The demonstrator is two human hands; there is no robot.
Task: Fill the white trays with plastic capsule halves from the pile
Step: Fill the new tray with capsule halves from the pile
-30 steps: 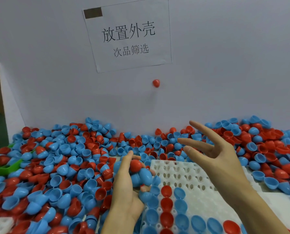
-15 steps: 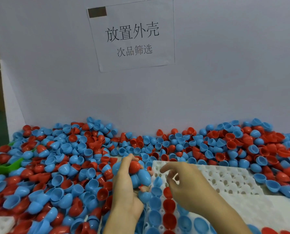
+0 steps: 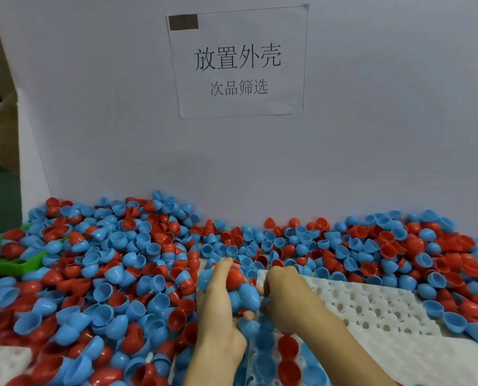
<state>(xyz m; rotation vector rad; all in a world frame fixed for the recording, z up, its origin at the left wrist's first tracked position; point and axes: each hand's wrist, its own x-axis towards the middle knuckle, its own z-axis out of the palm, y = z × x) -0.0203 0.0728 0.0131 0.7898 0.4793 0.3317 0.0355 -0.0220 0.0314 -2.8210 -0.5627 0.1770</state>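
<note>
A big pile of red and blue capsule halves (image 3: pixel 115 274) covers the table from left to right. A white tray (image 3: pixel 371 310) with round pockets lies at the lower right; its near left pockets hold red and blue halves (image 3: pixel 287 346). My left hand (image 3: pixel 221 305) grips a bunch of halves, a red one on top and blue ones below. My right hand (image 3: pixel 285 293) is right beside it with fingers curled in toward that bunch; its fingertips are hidden, so I cannot see what they pinch.
A white wall with a paper sign (image 3: pixel 237 62) closes off the back. A green bin (image 3: pixel 12 263) sits at the left edge under halves. Part of another white tray (image 3: pixel 1 363) shows at the lower left corner.
My right hand came down from an open, raised pose and moved left to my left hand's bunch. A red half seen in the air a second ago is gone. The left hand stayed put.
</note>
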